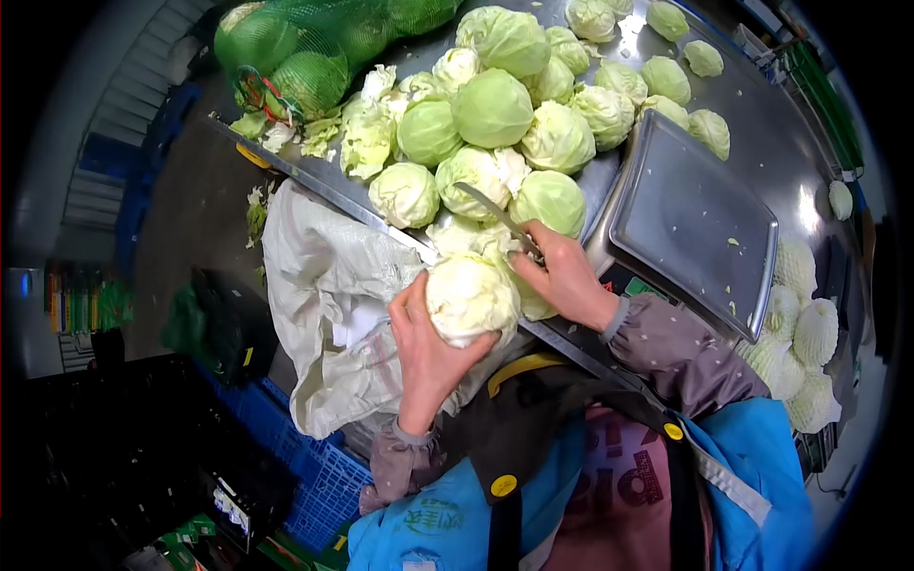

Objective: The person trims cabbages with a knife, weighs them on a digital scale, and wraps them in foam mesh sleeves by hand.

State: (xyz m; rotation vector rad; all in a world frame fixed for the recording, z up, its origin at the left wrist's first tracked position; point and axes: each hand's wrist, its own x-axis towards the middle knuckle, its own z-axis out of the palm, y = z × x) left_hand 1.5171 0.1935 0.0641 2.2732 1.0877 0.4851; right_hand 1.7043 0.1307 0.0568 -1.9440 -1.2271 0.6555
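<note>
My left hand (430, 344) is wrapped round a pale cabbage (470, 293) at the table's near edge, fingers on its left side and thumb under it. In my right hand (568, 278) is a knife (488, 204), its curved blade pointing up and left over the pile. The hand closes round the handle, just right of the held cabbage. Behind both hands lies a heap of green cabbages (492, 108), with loose pale leaves among them. One more cabbage, partly hidden, sits beneath my right hand.
A metal weighing scale (695, 214) stands right of the heap. Green net sacks of cabbages (309, 81) lie at the back left. A white woven sack (314, 285) hangs at the near edge. Foam-netted cabbages (814, 333) sit at far right; a blue crate (319, 481) stands below left.
</note>
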